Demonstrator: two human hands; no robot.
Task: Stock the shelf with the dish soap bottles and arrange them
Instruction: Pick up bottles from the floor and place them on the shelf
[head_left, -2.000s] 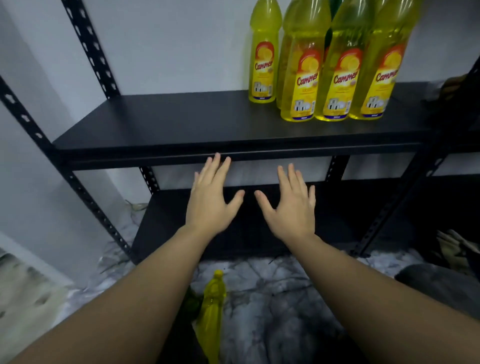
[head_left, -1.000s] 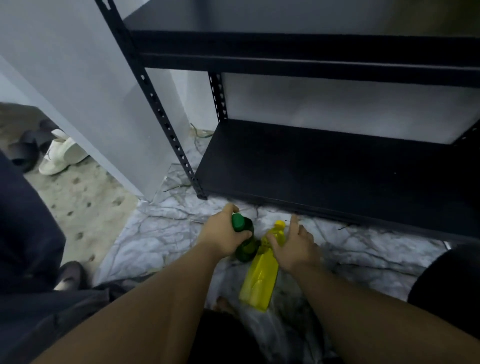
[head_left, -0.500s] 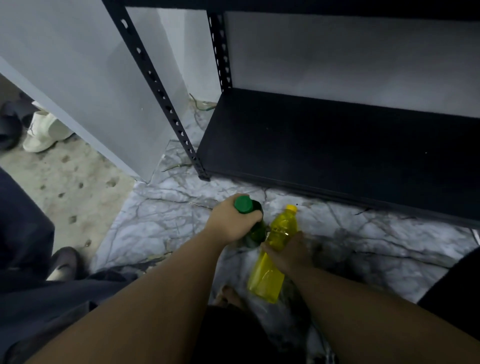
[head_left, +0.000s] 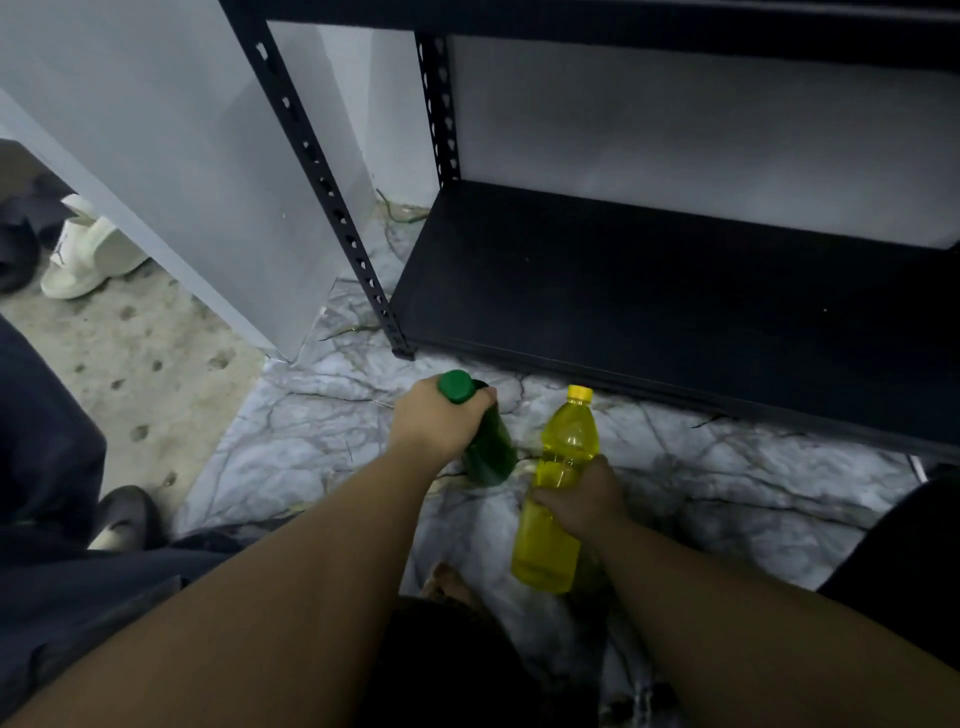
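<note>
**Two bottles in hand at the foot of the shelf**

A white sandal (head_left: 85, 254) lies far left on the speckled floor. From my feed, the left hand (head_left: 439, 418) curls round the neck of a green bottle (head_left: 488, 452) above the marble floor (head_left: 291, 441). Just beside it, the right hand (head_left: 579, 499) wraps the middle of a yellow bottle (head_left: 558, 493), in front of the black bottom shelf (head_left: 675, 306).
</note>
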